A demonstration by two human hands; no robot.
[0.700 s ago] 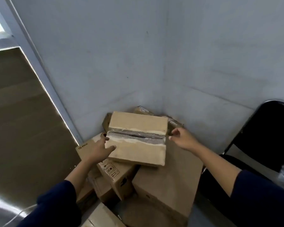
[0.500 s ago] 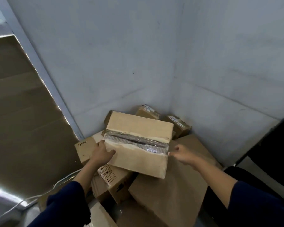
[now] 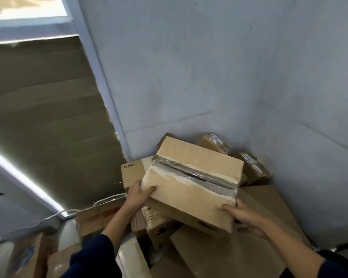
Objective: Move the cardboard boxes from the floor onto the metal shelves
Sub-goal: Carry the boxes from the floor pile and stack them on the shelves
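A tan cardboard box (image 3: 191,189) with a torn, taped seam across its top is tilted above a heap of boxes in the room corner. My left hand (image 3: 138,194) grips its near left corner, thumb on top. My right hand (image 3: 243,217) clasps its near right corner from below and the side. Under it lie a large flat carton (image 3: 255,243) and a box with printed handling labels (image 3: 157,225). A box marked PICO (image 3: 132,173) sits behind my left hand. No metal shelf is in view.
Two small labelled parcels (image 3: 215,142) (image 3: 251,167) lean in the corner against the grey walls. More cartons (image 3: 96,219) (image 3: 26,255) lie at the lower left beside a white cable (image 3: 48,217). A brown slatted panel (image 3: 44,121) fills the left side.
Both hands have closed on the taped box's near corners and raised it off the pile, toward me. The view has swung left, and the black chair at right is gone from sight.
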